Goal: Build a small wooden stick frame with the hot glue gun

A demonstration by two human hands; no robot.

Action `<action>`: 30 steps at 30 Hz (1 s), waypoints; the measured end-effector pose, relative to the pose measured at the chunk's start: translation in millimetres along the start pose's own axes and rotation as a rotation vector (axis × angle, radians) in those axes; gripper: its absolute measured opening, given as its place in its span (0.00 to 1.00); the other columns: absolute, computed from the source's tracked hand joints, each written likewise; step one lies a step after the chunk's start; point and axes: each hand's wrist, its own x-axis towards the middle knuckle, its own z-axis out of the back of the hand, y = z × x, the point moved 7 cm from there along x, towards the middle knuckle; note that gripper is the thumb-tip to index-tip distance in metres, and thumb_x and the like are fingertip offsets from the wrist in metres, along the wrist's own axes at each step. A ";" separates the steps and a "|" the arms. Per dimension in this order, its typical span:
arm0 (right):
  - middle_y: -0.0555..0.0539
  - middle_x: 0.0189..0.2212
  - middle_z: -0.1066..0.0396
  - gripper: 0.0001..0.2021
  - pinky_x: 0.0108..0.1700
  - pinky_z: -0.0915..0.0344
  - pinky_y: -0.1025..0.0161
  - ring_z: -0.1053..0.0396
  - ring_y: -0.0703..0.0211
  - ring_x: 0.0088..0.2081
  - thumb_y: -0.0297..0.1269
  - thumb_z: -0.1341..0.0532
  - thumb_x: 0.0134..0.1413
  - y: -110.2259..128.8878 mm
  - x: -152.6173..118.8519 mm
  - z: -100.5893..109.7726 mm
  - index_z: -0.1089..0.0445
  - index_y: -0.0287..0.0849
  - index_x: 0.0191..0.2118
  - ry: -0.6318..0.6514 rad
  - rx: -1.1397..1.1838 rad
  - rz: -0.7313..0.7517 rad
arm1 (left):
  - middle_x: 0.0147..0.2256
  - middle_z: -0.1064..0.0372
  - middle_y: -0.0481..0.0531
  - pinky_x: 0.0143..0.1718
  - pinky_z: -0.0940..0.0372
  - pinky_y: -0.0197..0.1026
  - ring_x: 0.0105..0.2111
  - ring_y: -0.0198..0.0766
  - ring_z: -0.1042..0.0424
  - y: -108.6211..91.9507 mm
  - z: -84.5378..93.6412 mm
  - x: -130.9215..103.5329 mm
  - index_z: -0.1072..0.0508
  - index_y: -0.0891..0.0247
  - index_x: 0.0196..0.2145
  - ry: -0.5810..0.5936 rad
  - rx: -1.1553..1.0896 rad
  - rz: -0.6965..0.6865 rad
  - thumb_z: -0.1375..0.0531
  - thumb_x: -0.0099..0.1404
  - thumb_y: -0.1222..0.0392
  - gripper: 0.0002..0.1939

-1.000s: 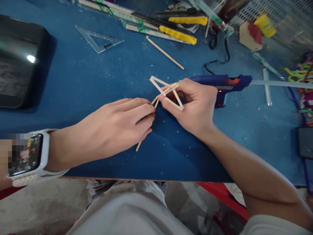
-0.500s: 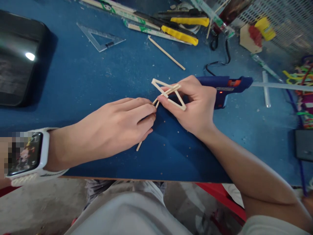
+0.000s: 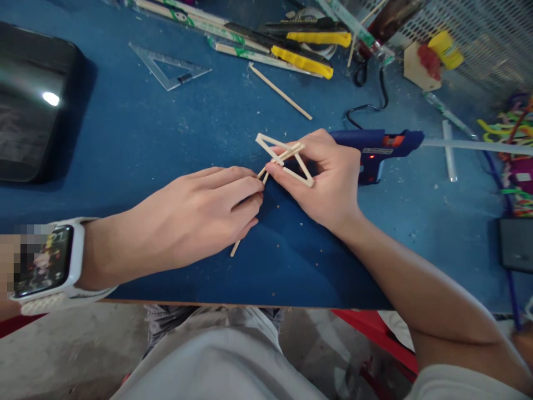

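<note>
Frame [image 3: 293, 150] (clock centre): grasped by the grip of the right hand [image 3: 333, 178]; the grip of the left hand [image 3: 212, 205] pinches sticks [image 3: 235, 248] at 7 o'clock. Surface [image 3: 200, 128] edge: 6 o'clock, floor [image 3: 95, 344] beyond. Glue gun [image 3: 375, 140]: 3 o'clock, partly behind the right hand. Loose stick [image 3: 280, 91]: 12 o'clock, near. Set square [image 3: 194, 74]: 10 o'clock.

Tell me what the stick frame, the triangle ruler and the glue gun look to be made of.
Stick frame: probably wood or bamboo, unpainted and matte, judging by its pale tan colour.
Triangle ruler: likely clear plastic, smooth; the blue table shows through it.
Glue gun: seemingly hard plastic, satin, from its evenly blue shell.
</note>
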 end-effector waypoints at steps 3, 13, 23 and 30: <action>0.49 0.39 0.14 0.03 0.58 0.21 0.37 0.21 0.45 0.42 0.42 0.24 0.67 -1.1 0.2 0.1 0.13 0.53 0.44 -0.003 0.016 0.004 | 0.54 0.18 0.61 0.62 0.16 0.58 0.59 0.53 0.18 -3.7 -2.6 0.7 0.18 0.66 0.51 0.037 0.101 -0.057 0.44 0.86 0.64 0.13; 0.49 0.40 0.12 0.04 0.43 0.22 0.52 0.20 0.49 0.42 0.38 0.26 0.67 0.4 0.2 -1.0 0.12 0.49 0.44 -0.004 0.016 0.028 | 0.51 0.18 0.63 0.56 0.13 0.59 0.55 0.56 0.16 -9.7 -1.5 2.1 0.19 0.72 0.52 0.019 0.222 -0.138 0.46 0.86 0.65 0.15; 0.50 0.38 0.12 0.04 0.40 0.25 0.56 0.21 0.54 0.38 0.34 0.25 0.66 2.2 3.3 -1.5 0.11 0.46 0.43 0.013 0.068 0.036 | 0.49 0.17 0.64 0.56 0.12 0.63 0.54 0.58 0.15 -10.1 0.0 4.4 0.18 0.74 0.52 0.008 0.208 -0.141 0.46 0.86 0.65 0.16; 0.49 0.37 0.13 0.07 0.42 0.25 0.54 0.22 0.53 0.38 0.39 0.25 0.66 2.8 0.9 -1.1 0.12 0.45 0.47 -0.005 0.014 0.082 | 0.50 0.17 0.64 0.56 0.12 0.61 0.54 0.58 0.15 -11.0 0.2 3.4 0.18 0.74 0.52 -0.001 0.213 -0.147 0.44 0.85 0.66 0.14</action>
